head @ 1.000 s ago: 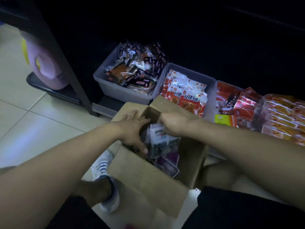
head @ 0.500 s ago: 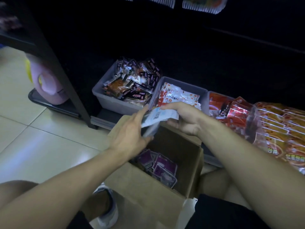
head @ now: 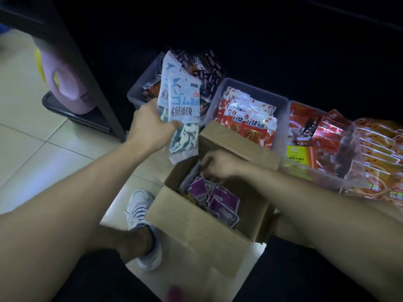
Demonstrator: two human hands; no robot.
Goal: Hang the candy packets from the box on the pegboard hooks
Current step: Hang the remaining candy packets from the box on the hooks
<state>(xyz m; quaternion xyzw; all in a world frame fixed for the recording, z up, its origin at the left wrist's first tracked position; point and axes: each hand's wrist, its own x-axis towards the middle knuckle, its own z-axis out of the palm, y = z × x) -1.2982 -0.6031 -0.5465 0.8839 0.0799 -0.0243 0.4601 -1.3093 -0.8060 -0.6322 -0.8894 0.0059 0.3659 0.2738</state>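
Note:
An open cardboard box [head: 196, 232] stands on the floor between my legs. Purple candy packets [head: 220, 199] lie inside it. My left hand [head: 150, 125] grips a small stack of pale blue candy packets [head: 182, 99] and holds them upright above the box's left side. My right hand [head: 218, 164] is down inside the box at its far edge, fingers curled over packets there; what the fingertips hold is hidden. No pegboard hooks are in view; the area above is dark.
Grey bins line the shelf base behind the box: dark wrapped snacks [head: 207, 68], red and white packets [head: 248, 114], red packs [head: 316, 131]. Orange bags [head: 383, 153] lie at right. A black shelf post [head: 82, 68] and a pink object [head: 67, 86] stand left. My shoe [head: 141, 216] is beside the box.
My left hand has taken the blue packets alone and raised them upright. My right hand let go of them and dropped back into the box.

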